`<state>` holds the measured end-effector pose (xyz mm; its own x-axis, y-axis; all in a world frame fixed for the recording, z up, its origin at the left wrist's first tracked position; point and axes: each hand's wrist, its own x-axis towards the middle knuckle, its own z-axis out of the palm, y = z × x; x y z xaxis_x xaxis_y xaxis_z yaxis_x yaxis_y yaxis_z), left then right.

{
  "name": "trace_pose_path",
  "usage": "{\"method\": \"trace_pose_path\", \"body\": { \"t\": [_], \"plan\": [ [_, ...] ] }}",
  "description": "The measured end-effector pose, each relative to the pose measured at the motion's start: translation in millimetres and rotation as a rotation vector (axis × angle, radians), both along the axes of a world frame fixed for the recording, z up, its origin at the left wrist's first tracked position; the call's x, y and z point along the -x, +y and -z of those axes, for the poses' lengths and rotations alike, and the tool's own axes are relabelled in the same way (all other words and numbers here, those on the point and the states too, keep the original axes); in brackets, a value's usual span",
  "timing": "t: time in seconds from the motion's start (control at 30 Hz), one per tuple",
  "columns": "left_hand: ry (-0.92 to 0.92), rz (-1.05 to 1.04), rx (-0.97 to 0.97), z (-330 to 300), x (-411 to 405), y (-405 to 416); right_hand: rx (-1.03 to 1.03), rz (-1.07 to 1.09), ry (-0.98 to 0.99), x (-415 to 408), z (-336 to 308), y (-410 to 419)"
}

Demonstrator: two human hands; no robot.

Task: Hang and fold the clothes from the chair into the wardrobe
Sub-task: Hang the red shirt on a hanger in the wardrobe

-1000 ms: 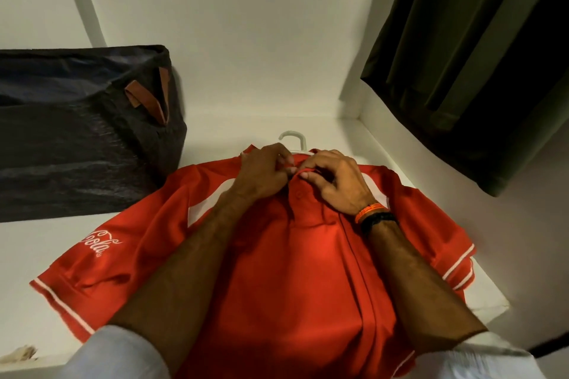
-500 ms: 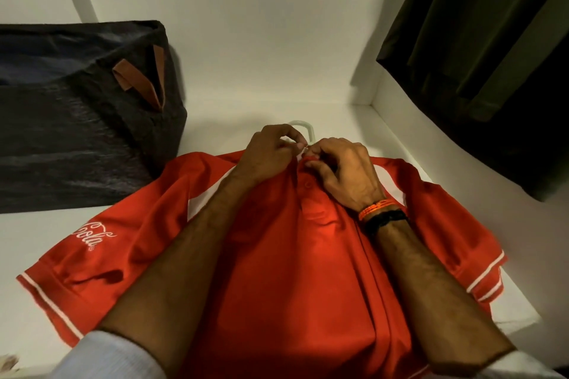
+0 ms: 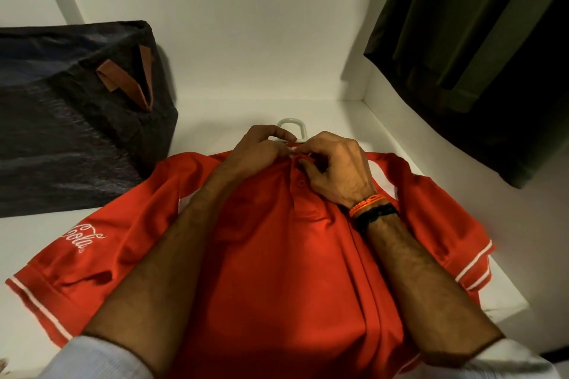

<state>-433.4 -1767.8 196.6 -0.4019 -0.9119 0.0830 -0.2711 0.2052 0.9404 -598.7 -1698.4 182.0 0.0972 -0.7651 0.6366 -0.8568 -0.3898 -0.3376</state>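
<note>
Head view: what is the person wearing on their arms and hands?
Both forearms are bare, with pale, light-coloured sleeves pushed up near the elbows: left sleeve, right sleeve. The right wrist carries two bands side by side, an orange braided band and a black band behind it. The left hand and right hand show no gloves; no rings are visible.

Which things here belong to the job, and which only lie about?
Job: red shirt; hanger; left hand and right hand, both pinching the collar.
Lying about: dark bag; hanging green garment; shelf.
</note>
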Motion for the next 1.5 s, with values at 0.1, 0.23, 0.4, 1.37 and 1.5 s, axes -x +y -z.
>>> {"method": "trace_pose_path", "body": {
  "t": [0.1, 0.23, 0.4, 1.37, 1.5],
  "plan": [
    [0.01, 0.006, -0.08, -4, -4, 1, -0.041, -0.008, -0.021, 0, -1, 0],
    [-0.068, 0.12, -0.041, -1, -7, 6, -0.088, 0.016, -0.038, 2, 0, -1],
    [-0.1, 0.105, 0.059, 7, -7, 5, -0.212, -0.057, -0.159, 6, -5, 3],
    [-0.166, 0.013, 0.183, 15, -4, 2, -0.317, -0.149, -0.405, 5, 8, -4],
    [-0.228, -0.001, 0.247, 15, -4, 3, -0.135, -0.033, -0.291, 8, 9, -6]
  ]
}}
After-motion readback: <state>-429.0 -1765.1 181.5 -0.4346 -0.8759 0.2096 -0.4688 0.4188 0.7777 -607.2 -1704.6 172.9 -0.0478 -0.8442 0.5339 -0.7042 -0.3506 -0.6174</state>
